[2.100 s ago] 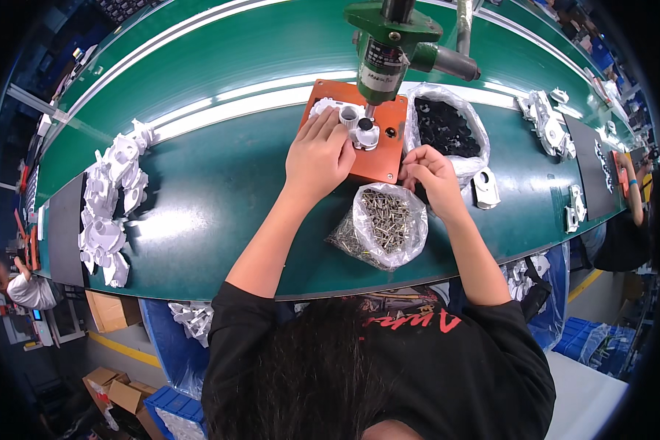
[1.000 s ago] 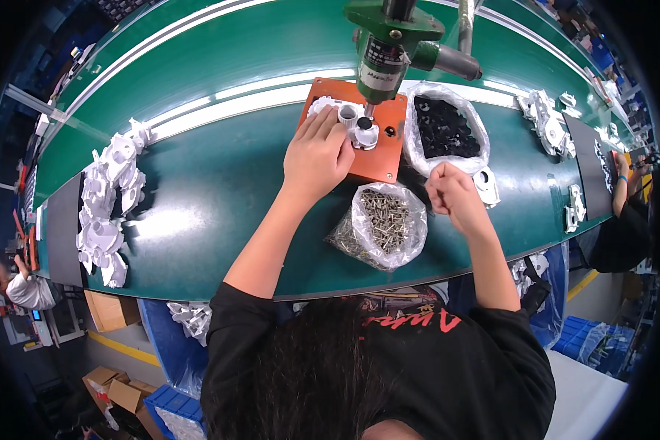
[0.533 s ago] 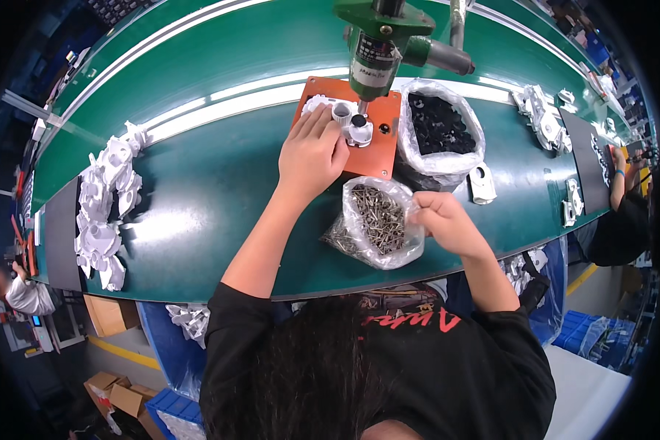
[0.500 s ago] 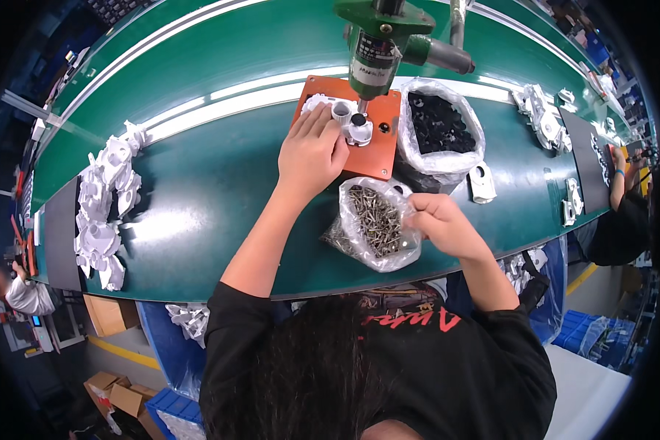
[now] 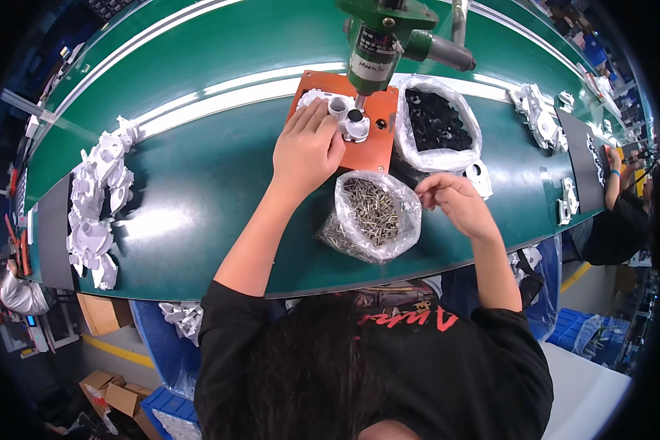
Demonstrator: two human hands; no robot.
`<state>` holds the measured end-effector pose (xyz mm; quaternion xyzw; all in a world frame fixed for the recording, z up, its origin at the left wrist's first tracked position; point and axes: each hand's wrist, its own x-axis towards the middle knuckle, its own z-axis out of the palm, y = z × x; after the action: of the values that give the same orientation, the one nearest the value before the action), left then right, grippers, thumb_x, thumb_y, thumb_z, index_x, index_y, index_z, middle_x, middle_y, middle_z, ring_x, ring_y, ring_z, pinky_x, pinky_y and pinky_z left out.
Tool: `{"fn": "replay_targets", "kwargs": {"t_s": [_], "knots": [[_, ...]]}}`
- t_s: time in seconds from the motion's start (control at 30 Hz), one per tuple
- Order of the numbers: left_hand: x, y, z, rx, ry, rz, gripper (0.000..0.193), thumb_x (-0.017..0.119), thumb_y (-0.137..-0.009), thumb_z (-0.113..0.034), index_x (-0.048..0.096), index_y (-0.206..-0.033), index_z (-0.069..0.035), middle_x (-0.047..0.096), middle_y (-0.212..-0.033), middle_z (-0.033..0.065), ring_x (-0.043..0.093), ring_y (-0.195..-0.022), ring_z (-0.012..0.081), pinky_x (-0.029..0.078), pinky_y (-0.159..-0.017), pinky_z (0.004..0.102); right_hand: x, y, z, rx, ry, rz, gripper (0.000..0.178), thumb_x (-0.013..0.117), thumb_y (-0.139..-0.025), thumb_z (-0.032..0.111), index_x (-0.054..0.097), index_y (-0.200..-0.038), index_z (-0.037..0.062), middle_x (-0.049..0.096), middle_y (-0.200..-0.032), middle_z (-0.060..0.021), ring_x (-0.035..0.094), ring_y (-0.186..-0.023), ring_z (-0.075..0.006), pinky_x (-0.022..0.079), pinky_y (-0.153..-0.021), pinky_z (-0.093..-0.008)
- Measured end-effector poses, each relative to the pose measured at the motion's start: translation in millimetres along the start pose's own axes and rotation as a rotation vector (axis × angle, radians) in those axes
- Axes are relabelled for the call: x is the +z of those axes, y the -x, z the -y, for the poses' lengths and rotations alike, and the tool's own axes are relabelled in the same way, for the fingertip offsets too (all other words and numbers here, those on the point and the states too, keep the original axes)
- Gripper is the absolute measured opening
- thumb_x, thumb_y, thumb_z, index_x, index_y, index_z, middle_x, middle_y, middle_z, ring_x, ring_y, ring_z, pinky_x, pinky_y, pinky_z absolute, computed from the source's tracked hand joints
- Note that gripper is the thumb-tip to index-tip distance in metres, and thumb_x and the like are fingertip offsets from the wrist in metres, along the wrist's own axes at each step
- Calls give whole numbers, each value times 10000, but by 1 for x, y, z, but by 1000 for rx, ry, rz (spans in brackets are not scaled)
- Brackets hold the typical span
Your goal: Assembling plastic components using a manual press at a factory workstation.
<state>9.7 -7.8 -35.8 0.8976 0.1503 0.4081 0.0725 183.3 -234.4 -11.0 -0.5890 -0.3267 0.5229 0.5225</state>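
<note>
the right hand (image 5: 458, 207) has shifted up the fastener bag's (image 5: 406, 245) rim; i cannot tell whether its curled grip holds anything. the left hand (image 5: 308, 152), fingers flat, still steadies the white part (image 5: 355, 130) on the orange fixture (image 5: 367, 158).

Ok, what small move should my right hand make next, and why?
Perhaps dip your right hand into the bag of metal pieces, unless one is already pinched; I can't tell. Its fingers are by the bag's rim, while your left hand rests on the white part under the green tool.
</note>
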Motion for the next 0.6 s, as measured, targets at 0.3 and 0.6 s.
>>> {"fn": "replay_targets", "kwargs": {"t_s": [0.3,0.6], "knots": [[0,0,3,-3,4,-4,180,578,-767,-112,595,-900,8,624,-1079,191,582,-1063,336,441,-947,418,17,-37,49,-237,177,-182,349,477,-859,-55,464,-1207,-67,470,-1333,-182,585,-1094,-221,441,-892,-301],[-5,-4,-1,-10,39,-6,177,578,-746,-117,594,-862,16,619,-1066,209,580,-1053,336,433,-949,425,32,-112,45,-309,-139,-25,94,582,-792,-98,564,-846,-24,619,-1020,-134,642,-961,-260,476,-852,-318]]}}
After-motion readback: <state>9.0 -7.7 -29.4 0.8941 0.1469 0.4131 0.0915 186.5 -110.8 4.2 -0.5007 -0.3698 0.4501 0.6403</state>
